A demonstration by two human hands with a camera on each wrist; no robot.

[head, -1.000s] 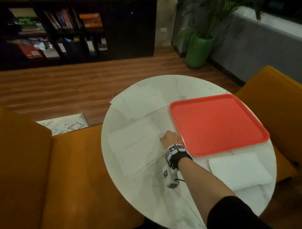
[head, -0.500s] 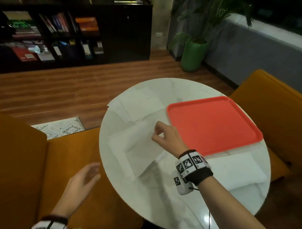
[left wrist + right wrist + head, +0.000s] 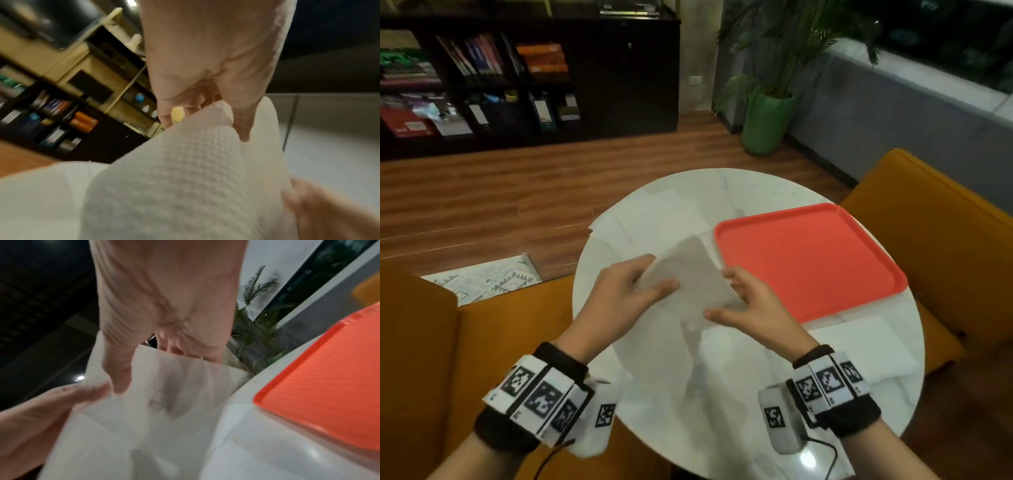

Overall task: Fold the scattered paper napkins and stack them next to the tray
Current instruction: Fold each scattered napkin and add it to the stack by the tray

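Note:
A white paper napkin hangs lifted above the round marble table, held by both hands. My left hand pinches its left edge; in the left wrist view the napkin bulges below the left hand. My right hand grips the right edge, thumb in front of the napkin in the right wrist view, fingers behind it. The red tray lies on the right of the table. A folded white stack sits just in front of the tray. Other flat napkins lie at the table's far left.
Orange armchairs surround the table on the right and the left. A potted plant and a dark bookshelf stand beyond on the wooden floor. A patterned paper lies on the floor at left.
My right hand pinched a napkin off the table and raised it. My left hand came up from the lower left and took hold of its other edge.

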